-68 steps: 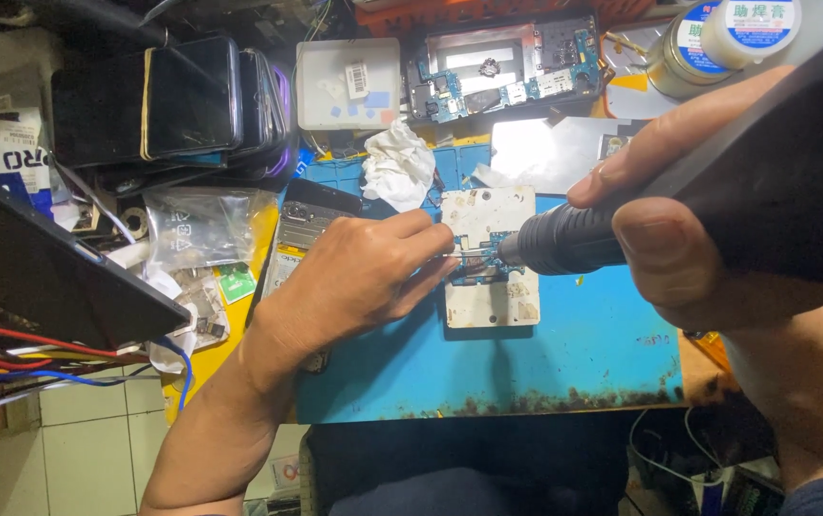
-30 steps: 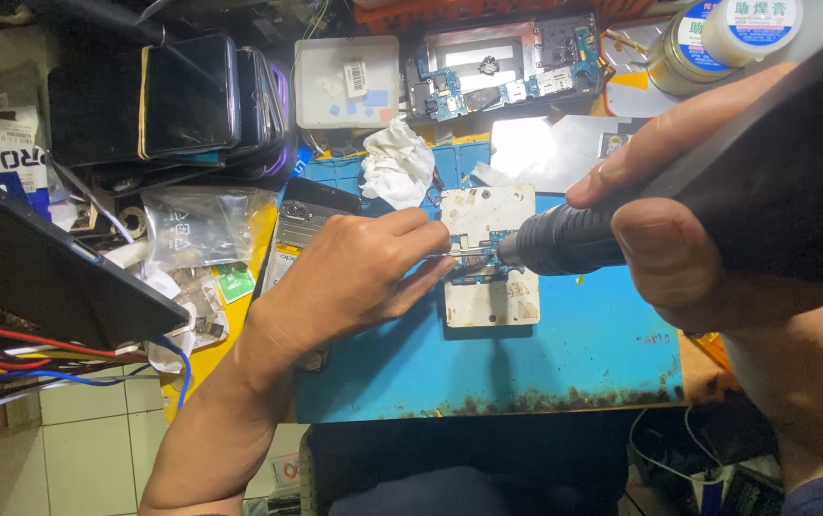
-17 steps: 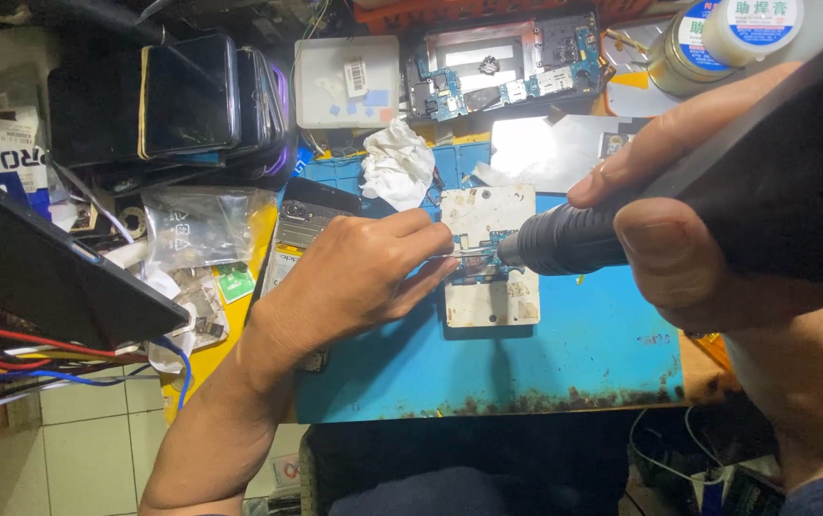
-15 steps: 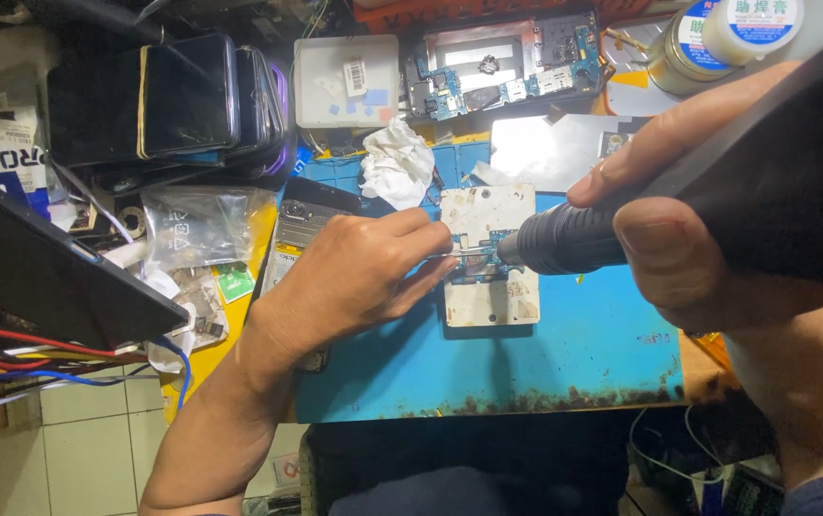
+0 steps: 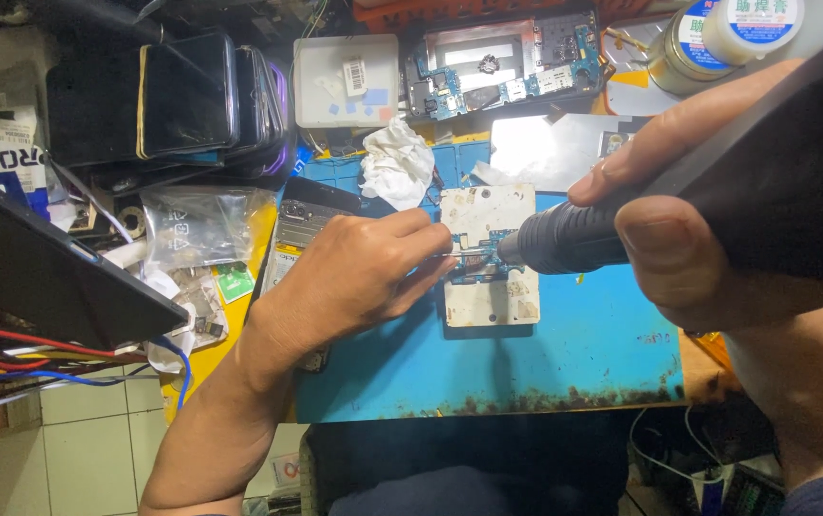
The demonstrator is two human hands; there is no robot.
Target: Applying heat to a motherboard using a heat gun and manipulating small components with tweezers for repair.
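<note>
A small blue circuit board (image 5: 488,260) is clamped on a pale metal holder plate (image 5: 491,304) that lies on a blue work mat (image 5: 545,363). My left hand (image 5: 359,277) pinches thin metal tweezers (image 5: 457,252), whose tips touch the board. My right hand (image 5: 679,239) grips a thick black hot-air tool (image 5: 698,196); its round nozzle points at the board from the right, a short gap away.
A crumpled white tissue (image 5: 397,164) lies behind the holder. Further back are an opened phone frame with a board (image 5: 507,62), a white tray (image 5: 346,81), two jars (image 5: 717,33) and stacked phones (image 5: 182,100). A dark tablet (image 5: 43,268) and coloured wires (image 5: 10,349) sit left.
</note>
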